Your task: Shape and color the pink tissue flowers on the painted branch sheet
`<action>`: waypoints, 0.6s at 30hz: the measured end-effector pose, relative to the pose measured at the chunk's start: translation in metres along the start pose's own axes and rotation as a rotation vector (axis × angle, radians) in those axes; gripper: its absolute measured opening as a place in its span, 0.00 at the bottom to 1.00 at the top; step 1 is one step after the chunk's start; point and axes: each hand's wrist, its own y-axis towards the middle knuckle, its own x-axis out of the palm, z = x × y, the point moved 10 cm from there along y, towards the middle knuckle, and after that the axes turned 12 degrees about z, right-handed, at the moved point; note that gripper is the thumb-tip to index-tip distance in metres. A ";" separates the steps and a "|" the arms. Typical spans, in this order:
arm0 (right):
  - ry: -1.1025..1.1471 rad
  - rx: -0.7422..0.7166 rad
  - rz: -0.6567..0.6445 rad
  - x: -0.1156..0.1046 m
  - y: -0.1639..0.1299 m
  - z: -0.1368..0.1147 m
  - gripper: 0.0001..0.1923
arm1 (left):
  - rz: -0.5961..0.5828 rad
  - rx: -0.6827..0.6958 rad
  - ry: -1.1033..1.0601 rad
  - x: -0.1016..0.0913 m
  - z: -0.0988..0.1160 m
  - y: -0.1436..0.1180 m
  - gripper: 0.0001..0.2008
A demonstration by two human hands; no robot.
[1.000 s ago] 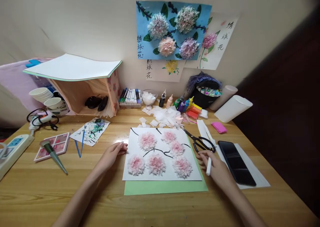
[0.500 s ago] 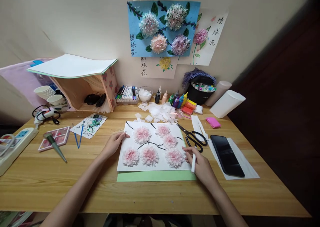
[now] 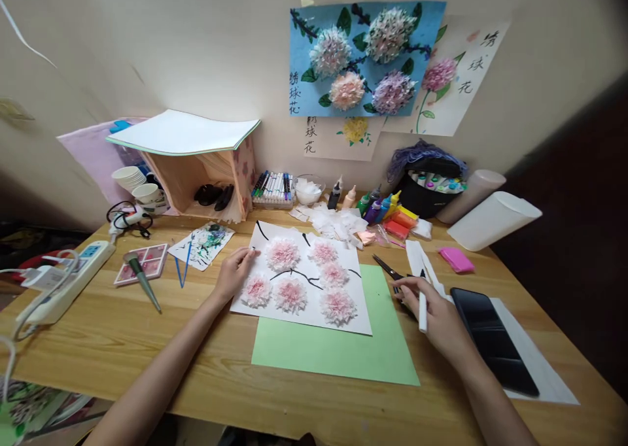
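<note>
While the right hand (image 3: pixel 436 318) is curled around a slim white pen (image 3: pixel 422 305), held more or less upright between thumb and fingers, the left hand (image 3: pixel 234 273) has its fingers pinched onto the left edge of the white flower sheet (image 3: pixel 304 279). That sheet has six fluffy pink tissue blossoms glued on with black branch lines drawn between them, and it sits slightly skewed, its lower right part lying over a green sheet of paper (image 3: pixel 358 348), its upper left part resting on the wooden table (image 3: pixel 122 348).

Right under the pen hand there's a pair of black scissors (image 3: pixel 390 273), partly hidden by the fingers, so I can't tell if the hand actually touches them. Just to the right of that hand lies a dark phone (image 3: pixel 493 338) on some white paper, with a pink eraser-looking block (image 3: pixel 456 259) a bit further back. Behind the flower sheet is a heap of white tissue scraps (image 3: pixel 333 222), then a row of little paint bottles (image 3: pixel 380 205) and a tray of markers (image 3: pixel 273 189) against the wall.

Off to the left: a paint-smeared scrap of paper (image 3: pixel 203 243), a small pink palette (image 3: pixel 142 269) with a dark pointed tool lying across it, and a white power strip (image 3: pixel 63 282) near the table edge. On the wall hangs a blue picture with paper hydrangeas (image 3: pixel 363 57).
</note>
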 end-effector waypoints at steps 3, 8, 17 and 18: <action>0.085 -0.021 0.034 0.006 0.013 -0.020 0.21 | -0.022 0.037 0.022 0.002 -0.004 0.003 0.20; 0.295 -0.125 -0.090 0.047 0.022 -0.080 0.18 | 0.036 0.109 0.061 -0.011 0.000 0.003 0.16; 0.410 -0.349 -0.492 0.158 0.000 -0.207 0.08 | -0.001 0.213 -0.047 -0.015 0.033 -0.016 0.10; 0.423 -0.355 -0.508 0.165 -0.003 -0.212 0.08 | 0.000 0.208 -0.062 -0.016 0.033 -0.017 0.10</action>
